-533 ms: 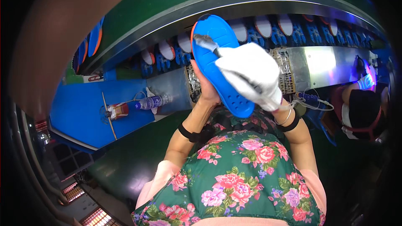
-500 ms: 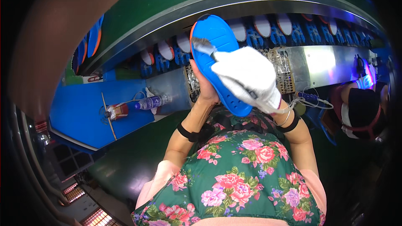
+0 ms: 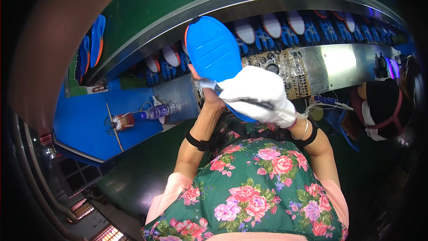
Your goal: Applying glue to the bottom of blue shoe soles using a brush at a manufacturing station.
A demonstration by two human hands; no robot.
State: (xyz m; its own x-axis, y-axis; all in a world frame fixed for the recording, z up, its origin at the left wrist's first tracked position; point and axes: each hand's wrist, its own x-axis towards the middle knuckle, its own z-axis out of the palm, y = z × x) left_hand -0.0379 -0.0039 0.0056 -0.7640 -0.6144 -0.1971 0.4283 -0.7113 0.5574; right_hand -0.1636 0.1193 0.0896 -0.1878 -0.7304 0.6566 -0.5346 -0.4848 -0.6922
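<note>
A blue shoe sole (image 3: 213, 49) with ridges across its broad end and an orange edge tilts up in front of me. My left hand (image 3: 213, 96), bare, grips it from below along its left side, with most fingers hidden behind it. Over the sole's lower half lies my right hand (image 3: 256, 91) in a white glove, closed round a brush (image 3: 206, 84). The glove hides the brush's handle. Its bristles, smeared by motion, are near the sole's left edge, in front of my left hand; whether they touch the sole I cannot tell.
A metal-edged conveyor (image 3: 187, 20) curves across the far side, with a row of shoe parts (image 3: 272, 26) below it. More blue soles (image 3: 97, 40) lie at far left. A blue board (image 3: 89, 116) carries a pot with a stick (image 3: 123, 121) and a bottle (image 3: 157, 110). Another person (image 3: 384, 107) sits at right.
The brush has moved down from the sole's upper left part to its left edge by my left hand. The sole has shifted left and tilted. My gloved hand has moved slightly left and down.
</note>
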